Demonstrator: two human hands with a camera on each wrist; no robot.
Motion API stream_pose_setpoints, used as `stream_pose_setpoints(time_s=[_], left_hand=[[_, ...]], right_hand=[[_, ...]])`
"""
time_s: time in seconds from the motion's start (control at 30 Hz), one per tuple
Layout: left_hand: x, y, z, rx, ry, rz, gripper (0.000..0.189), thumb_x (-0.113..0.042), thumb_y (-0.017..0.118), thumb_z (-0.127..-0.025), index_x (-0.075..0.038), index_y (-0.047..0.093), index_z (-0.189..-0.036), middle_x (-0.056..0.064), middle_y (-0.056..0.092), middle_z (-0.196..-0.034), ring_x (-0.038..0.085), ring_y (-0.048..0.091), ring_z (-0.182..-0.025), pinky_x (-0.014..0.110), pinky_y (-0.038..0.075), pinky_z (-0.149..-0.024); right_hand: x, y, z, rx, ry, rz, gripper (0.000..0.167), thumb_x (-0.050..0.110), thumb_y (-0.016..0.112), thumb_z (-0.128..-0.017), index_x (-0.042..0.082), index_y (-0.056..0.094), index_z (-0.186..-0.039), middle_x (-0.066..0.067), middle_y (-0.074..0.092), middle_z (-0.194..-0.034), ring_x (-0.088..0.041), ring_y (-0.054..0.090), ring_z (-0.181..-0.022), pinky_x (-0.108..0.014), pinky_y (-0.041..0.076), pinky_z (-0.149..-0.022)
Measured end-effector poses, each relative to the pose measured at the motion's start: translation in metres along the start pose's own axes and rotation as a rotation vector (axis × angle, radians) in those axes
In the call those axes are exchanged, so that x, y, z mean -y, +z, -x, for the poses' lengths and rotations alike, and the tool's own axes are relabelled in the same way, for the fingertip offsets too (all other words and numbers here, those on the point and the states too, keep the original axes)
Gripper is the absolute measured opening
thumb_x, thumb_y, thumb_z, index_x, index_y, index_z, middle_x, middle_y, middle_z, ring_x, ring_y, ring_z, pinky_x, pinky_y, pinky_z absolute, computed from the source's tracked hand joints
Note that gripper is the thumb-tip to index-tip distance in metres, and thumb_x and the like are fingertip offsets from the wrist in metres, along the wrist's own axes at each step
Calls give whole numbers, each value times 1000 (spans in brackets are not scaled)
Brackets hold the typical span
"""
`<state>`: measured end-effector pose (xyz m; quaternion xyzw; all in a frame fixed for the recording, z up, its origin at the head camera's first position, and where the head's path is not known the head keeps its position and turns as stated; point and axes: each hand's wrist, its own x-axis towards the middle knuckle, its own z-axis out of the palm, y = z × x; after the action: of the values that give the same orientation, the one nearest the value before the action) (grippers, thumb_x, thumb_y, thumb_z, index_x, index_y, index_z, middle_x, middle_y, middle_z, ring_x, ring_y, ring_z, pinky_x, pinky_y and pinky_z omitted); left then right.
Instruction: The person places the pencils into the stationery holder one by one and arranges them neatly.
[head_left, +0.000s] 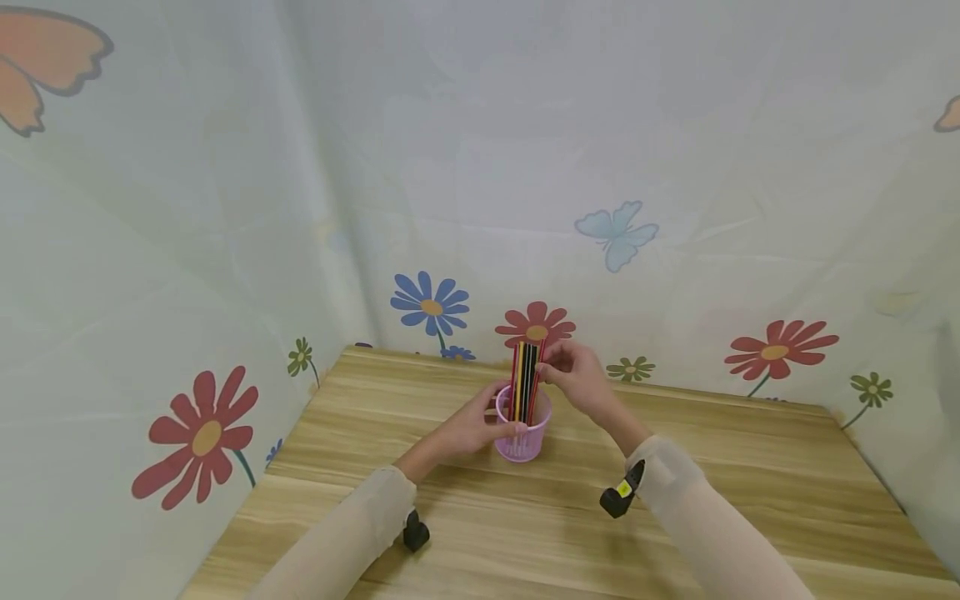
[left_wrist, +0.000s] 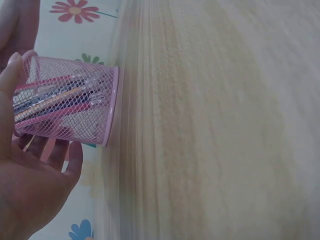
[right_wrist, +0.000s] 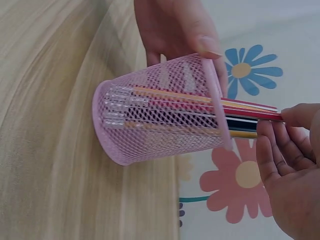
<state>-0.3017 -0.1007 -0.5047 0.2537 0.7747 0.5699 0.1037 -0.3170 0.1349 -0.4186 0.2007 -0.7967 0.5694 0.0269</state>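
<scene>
A pink mesh pencil cup (head_left: 519, 447) stands upright on the wooden table. My left hand (head_left: 471, 428) holds it round the side, thumb near the rim and fingers behind the mesh. Several pencils (head_left: 525, 379) in red, yellow and black stand in the cup, their upper ends above the rim. Through the mesh, silvery ends (right_wrist: 116, 107) show at the cup's bottom. With thumb and fingertips, my right hand (head_left: 579, 377) pinches the top of a red pencil (right_wrist: 267, 116) at the right side of the bunch.
The wood-grain table (head_left: 450, 517) meets a pale backdrop sheet (head_left: 480, 167) printed with flowers and butterflies, close behind the cup. Black wrist cameras (head_left: 619, 498) are strapped at both light sleeves (head_left: 708, 508).
</scene>
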Motion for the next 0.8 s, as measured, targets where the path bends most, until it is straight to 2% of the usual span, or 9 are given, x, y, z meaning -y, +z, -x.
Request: stream_pose_setpoints(time_s=[0.33,0.57,0.8], left_hand=[[0,1,1,-10,-34,0,76,-36,80,-97,-19,39,-158,3,51,-150,27,54,-136,42,50,-112],[0,0,0,-4,-37,7,78,-32,80,-97,-17,37,-160,4,50,-153,26,53,-138,41,48,-114],[0,0,0,-8,-38,8,77,-32,80,-98,-17,37,-160,5,51,-151,27,53,-138,42,48,-114]], right_hand=[[-13,5,-1,-29,38,37,12,6,72,-100,-2,65,-107,-14,69,-99,-23,68,-89,-30,60,-78],[-14,7,-4,-39,25,43,12,6,72,-100,-2,66,-107,-14,70,-100,-22,68,-89,-39,62,-83],[-11,10,-5,-43,14,58,12,4,72,-100,-4,66,-106,-16,70,-101,-23,68,-89,-30,61,-80]])
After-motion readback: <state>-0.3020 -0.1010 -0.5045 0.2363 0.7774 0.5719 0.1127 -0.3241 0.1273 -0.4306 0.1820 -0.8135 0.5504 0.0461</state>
